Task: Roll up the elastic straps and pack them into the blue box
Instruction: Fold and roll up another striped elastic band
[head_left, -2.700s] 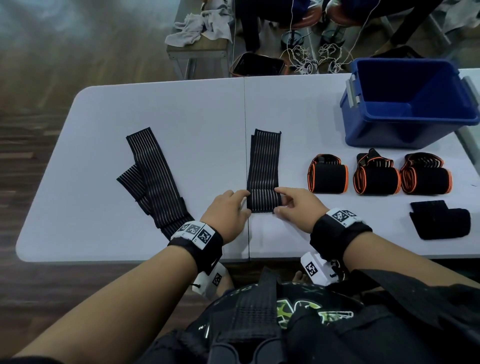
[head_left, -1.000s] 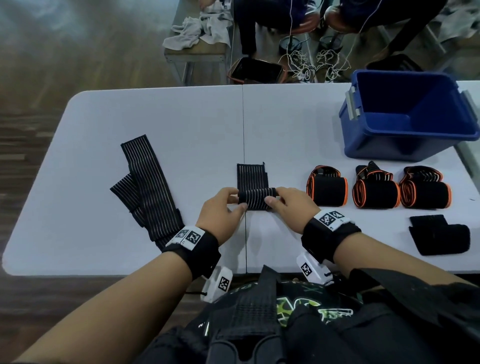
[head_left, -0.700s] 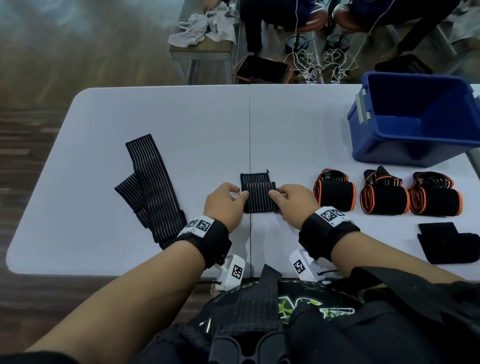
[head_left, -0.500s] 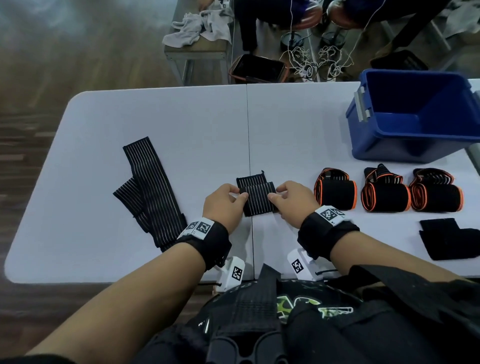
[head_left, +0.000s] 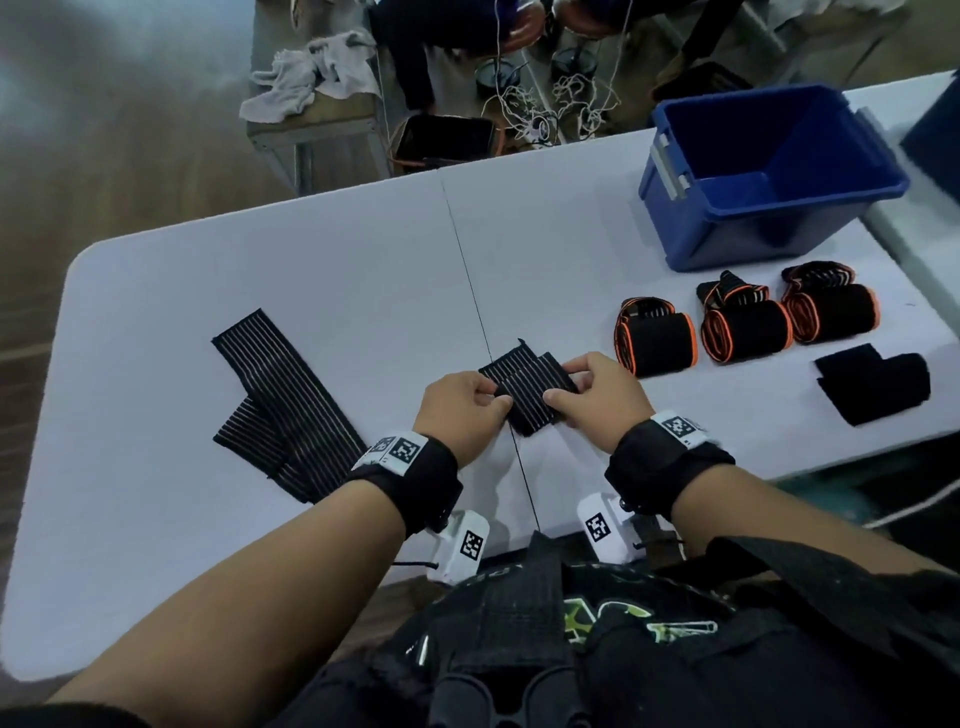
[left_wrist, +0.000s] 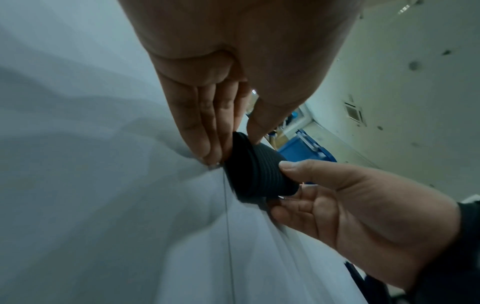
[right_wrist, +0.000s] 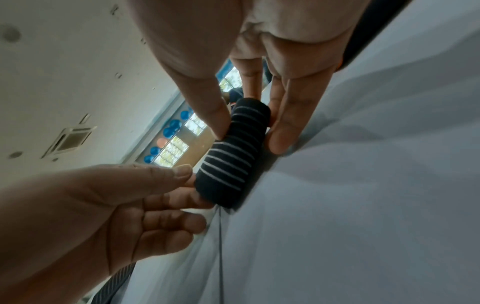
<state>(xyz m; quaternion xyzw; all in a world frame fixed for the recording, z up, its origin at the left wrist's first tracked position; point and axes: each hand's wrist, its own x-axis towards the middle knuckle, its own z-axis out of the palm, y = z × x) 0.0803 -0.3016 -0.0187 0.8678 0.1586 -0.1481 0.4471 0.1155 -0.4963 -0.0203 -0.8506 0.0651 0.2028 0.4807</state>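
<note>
Head view: your left hand (head_left: 464, 413) and right hand (head_left: 597, 400) each pinched one end of striped roll (head_left: 535, 397); its axis ran hand to hand; blue box (head_left: 769, 171) lay far right, nearer right hand.

The striped roll (right_wrist: 233, 156) lies on the white table (right_wrist: 363, 205), pinched at each end. The right hand (right_wrist: 259, 67) holds its far end between thumb and fingers (right_wrist: 285, 123); the left hand (right_wrist: 109, 209) pinches the near end with thumb and fingers. Windows show behind.

Blue box (head_left: 727, 228) cut by the head view's right edge
</note>
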